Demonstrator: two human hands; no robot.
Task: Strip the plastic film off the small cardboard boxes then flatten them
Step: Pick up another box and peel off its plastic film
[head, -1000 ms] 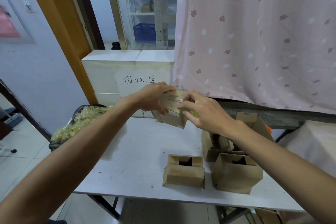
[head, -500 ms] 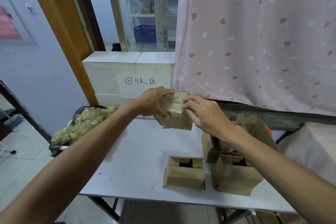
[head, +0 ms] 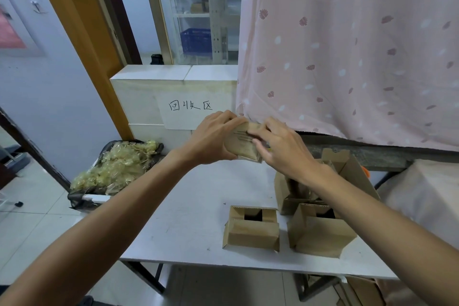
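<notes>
Holding, two-handed: one small box (head: 244, 143), lifted clear of the table (head: 188, 206), above its far edge, at 12 o'clock from the person.

Long axis: runs 9 to 3 o'clock, from one hand to the other. The printed face is turned toward the person and tipped slightly back.

Left hand (head: 213, 139): at the 9 o'clock end, fingers (head: 232, 117) curled over the top edge, palm wrapping the end. A full grip that carries the box.

Right hand (head: 285, 151): at the 3 o'clock end, fingers (head: 258, 135) bent and pressed on the printed face, tips pointing toward 9 o'clock. Whether they pinch film or only rub the surface cannot be told. Film on this box is too faint to make out.

Judgement: the step in hand is the stripping. The box lies directly under the right fingertips, so that hand is nearer for finding a film edge. A pull would likely run along the long axis toward 3 o'clock while the left hand braces.

Also on the table, at 5 o'clock from the held box: three opened ones, not flattened. They are the front box (head: 250, 231), right box (head: 320, 238) and rear box (head: 285, 191), set close together.

Off the table at 8 o'clock: bin (head: 82, 200) heaped with film scraps (head: 116, 164).
</notes>
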